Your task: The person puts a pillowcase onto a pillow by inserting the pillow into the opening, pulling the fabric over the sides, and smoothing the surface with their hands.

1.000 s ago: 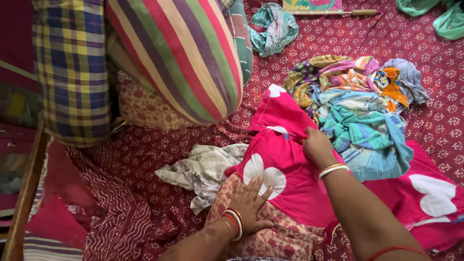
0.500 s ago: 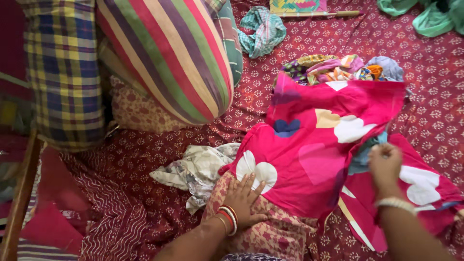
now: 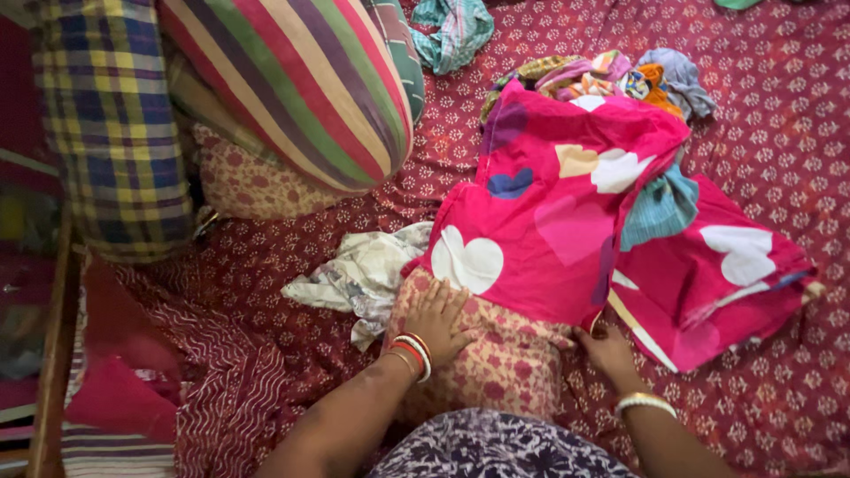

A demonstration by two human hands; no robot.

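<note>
**Pink cloth spread over a pillow on the bed**

Left hand (image 3: 436,321) flat and open, fingers spread, pressed on the beige flowered pillow (image 3: 496,367) at the lower edge of the pink heart-print cloth (image 3: 549,239). Right hand (image 3: 609,348) at the cloth's lower right corner, fingertips tucked under the hem; grip impossible to tell. Cloth draped across the pillow and partly over a heap of coloured clothes (image 3: 620,75). Crumpled pale rag (image 3: 367,274) just left of the pillow. Striped bolster (image 3: 301,88) on the maroon bedsheet (image 3: 761,133).
</note>
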